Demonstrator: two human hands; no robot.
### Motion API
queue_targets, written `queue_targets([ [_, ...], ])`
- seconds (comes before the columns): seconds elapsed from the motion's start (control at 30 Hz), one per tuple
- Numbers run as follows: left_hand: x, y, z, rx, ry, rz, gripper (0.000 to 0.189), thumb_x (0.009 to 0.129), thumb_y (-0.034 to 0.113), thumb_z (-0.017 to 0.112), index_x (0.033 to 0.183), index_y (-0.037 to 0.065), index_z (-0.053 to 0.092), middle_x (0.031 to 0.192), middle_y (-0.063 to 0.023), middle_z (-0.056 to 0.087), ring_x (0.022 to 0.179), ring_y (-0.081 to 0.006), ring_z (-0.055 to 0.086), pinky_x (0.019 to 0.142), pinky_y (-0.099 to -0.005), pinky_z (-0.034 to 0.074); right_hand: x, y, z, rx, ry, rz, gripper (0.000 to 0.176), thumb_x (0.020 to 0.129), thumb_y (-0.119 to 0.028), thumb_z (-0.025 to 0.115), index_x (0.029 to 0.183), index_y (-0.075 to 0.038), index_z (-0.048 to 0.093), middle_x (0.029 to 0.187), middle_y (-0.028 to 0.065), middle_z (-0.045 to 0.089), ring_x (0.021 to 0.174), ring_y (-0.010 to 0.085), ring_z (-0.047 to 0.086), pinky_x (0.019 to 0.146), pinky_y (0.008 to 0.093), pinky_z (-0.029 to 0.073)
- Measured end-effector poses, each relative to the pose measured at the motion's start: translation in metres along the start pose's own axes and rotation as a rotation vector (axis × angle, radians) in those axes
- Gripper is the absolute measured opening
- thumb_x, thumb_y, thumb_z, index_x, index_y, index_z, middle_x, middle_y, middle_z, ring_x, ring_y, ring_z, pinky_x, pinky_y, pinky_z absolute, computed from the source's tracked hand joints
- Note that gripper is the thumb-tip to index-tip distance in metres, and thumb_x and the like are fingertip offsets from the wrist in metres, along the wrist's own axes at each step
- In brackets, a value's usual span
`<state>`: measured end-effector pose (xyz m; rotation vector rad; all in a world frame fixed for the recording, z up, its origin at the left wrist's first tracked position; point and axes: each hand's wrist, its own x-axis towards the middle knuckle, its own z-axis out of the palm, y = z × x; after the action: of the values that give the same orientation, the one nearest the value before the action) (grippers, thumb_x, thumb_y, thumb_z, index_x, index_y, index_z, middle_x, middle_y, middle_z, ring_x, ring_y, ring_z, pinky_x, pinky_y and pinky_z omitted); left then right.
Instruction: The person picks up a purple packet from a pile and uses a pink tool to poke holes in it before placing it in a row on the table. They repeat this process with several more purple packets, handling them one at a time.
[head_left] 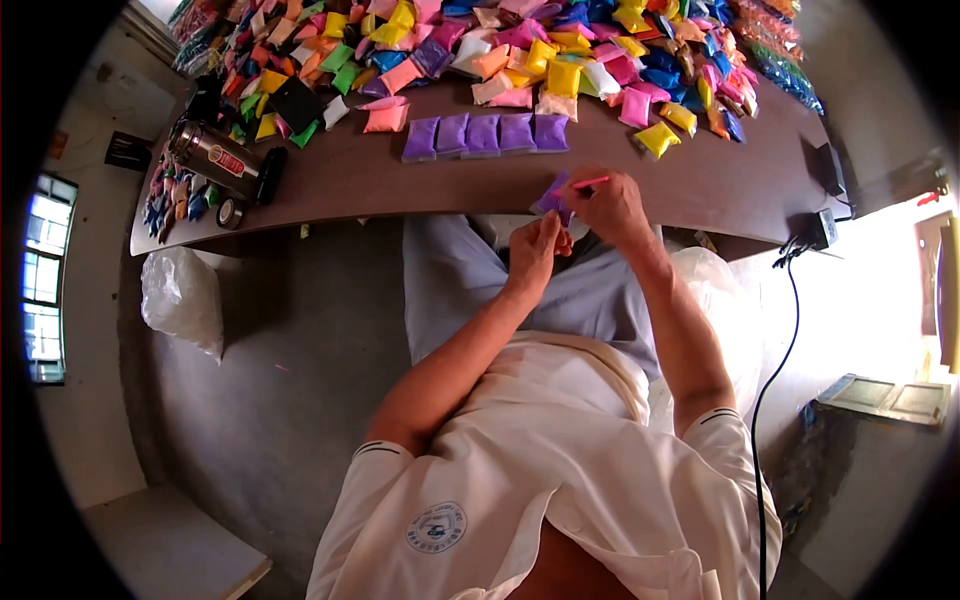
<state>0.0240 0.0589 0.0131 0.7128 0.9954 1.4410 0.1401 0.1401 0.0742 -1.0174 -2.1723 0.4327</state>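
Note:
Just off the table's front edge, my left hand [535,250] is closed, its thumb and fingers pinching the lower end of a small purple packet [551,196]. My right hand [612,208] is closed around a thin pink stick [591,182], close against the packet's right side. Part of the packet is hidden behind my fingers. Beyond my hands, a row of several similar purple packets [483,134] lies side by side on the brown table [350,180].
A heap of colourful packets [560,75] covers the table's far side. At left are a steel flask [215,160] and its round lid [230,213]. A plastic bag [180,295] sits on the floor. A black cable [775,380] hangs at right.

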Motion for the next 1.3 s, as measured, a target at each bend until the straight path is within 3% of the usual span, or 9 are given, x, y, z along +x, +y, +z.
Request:
queue_targets([
  [0.2, -0.003, 0.002, 0.001, 0.029, 0.029, 0.001, 0.042, 0.09, 0.038, 0.055, 0.063, 0.007, 0.049, 0.065, -0.006, 0.057, 0.058, -0.0124, 0.053, 0.058, -0.0263, 0.043, 0.008, 0.014, -0.006, -0.055, 0.139, 0.201, 0.007, 0.071, -0.013, 0.065, 0.072, -0.006, 0.063, 0.069, 0.0107, 0.061, 0.065, 0.0313, 0.06, 0.06, 0.0369, 0.048],
  [0.27, -0.002, -0.003, -0.003, 0.026, 0.01, 0.0, 0.042, 0.09, 0.039, 0.055, 0.064, 0.006, 0.05, 0.065, -0.006, 0.057, 0.058, -0.0125, 0.053, 0.058, -0.0261, 0.043, -0.003, 0.0, -0.006, 0.228, 0.09, 0.145, 0.008, 0.071, -0.013, 0.066, 0.071, -0.006, 0.062, 0.068, 0.0102, 0.06, 0.064, 0.0307, 0.059, 0.058, 0.0362, 0.047],
  [0.3, -0.002, -0.003, -0.002, 0.022, -0.011, 0.005, 0.042, 0.09, 0.039, 0.055, 0.064, 0.006, 0.05, 0.065, -0.0061, 0.057, 0.058, -0.0127, 0.053, 0.058, -0.0259, 0.043, -0.007, -0.003, -0.005, 0.227, 0.089, 0.151, 0.008, 0.071, -0.013, 0.066, 0.071, -0.006, 0.062, 0.068, 0.0102, 0.06, 0.064, 0.0307, 0.059, 0.058, 0.0362, 0.047],
  [0.37, -0.001, -0.002, -0.001, 0.025, -0.019, 0.005, 0.042, 0.09, 0.04, 0.055, 0.064, 0.006, 0.05, 0.065, -0.006, 0.057, 0.058, -0.0125, 0.053, 0.058, -0.0258, 0.043, -0.01, -0.003, 0.0, 0.128, 0.07, 0.021, 0.006, 0.071, -0.012, 0.065, 0.072, -0.007, 0.064, 0.07, 0.0099, 0.062, 0.065, 0.03, 0.06, 0.058, 0.0356, 0.048],
  [0.57, -0.004, 0.008, 0.003, 0.056, 0.018, 0.002, 0.042, 0.09, 0.039, 0.055, 0.065, 0.006, 0.05, 0.065, -0.0059, 0.057, 0.059, -0.0117, 0.053, 0.059, -0.0258, 0.044, -0.007, 0.018, -0.002, -0.095, 0.225, 0.127, 0.011, 0.073, -0.017, 0.066, 0.08, -0.008, 0.065, 0.073, 0.0108, 0.062, 0.064, 0.0284, 0.06, 0.059, 0.0342, 0.047],
  [0.63, -0.003, 0.005, 0.002, 0.058, 0.037, -0.006, 0.042, 0.09, 0.039, 0.055, 0.065, 0.006, 0.05, 0.065, -0.0059, 0.057, 0.059, -0.0114, 0.053, 0.059, -0.0256, 0.044, -0.009, 0.017, -0.008, 0.172, 0.145, 0.321, 0.013, 0.076, -0.018, 0.067, 0.082, -0.006, 0.065, 0.07, 0.0073, 0.063, 0.062, 0.022, 0.061, 0.059, 0.0311, 0.047],
  [0.77, -0.003, 0.001, 0.0, 0.023, 0.0, -0.008, 0.041, 0.09, 0.039, 0.055, 0.065, 0.006, 0.051, 0.065, -0.0057, 0.057, 0.058, -0.0114, 0.052, 0.059, -0.0254, 0.044, -0.015, 0.006, -0.016, 0.455, 0.12, 0.366, 0.017, 0.08, -0.019, 0.066, 0.081, -0.003, 0.064, 0.068, 0.0033, 0.062, 0.061, 0.0136, 0.059, 0.055, 0.0267, 0.046],
  [0.83, -0.002, 0.002, 0.002, 0.009, -0.016, -0.016, 0.041, 0.09, 0.038, 0.055, 0.065, 0.006, 0.051, 0.065, -0.0056, 0.057, 0.058, -0.0114, 0.051, 0.059, -0.0253, 0.043, -0.011, -0.006, -0.02, 0.701, -0.017, 0.558, 0.02, 0.083, -0.02, 0.065, 0.081, 0.0, 0.062, 0.068, 0.0012, 0.06, 0.06, 0.0083, 0.057, 0.052, 0.0225, 0.045],
  [1.3, -0.002, 0.004, 0.0, 0.054, -0.004, -0.046, 0.041, 0.09, 0.041, 0.054, 0.068, 0.007, 0.053, 0.069, -0.0054, 0.059, 0.059, -0.0118, 0.054, 0.062, -0.0249, 0.046, 0.009, 0.005, -0.014, 0.791, -0.242, 0.586, 0.019, 0.085, -0.021, 0.064, 0.09, -0.003, 0.062, 0.068, 0.0019, 0.061, 0.057, 0.0062, 0.057, 0.049, 0.0187, 0.046],
])
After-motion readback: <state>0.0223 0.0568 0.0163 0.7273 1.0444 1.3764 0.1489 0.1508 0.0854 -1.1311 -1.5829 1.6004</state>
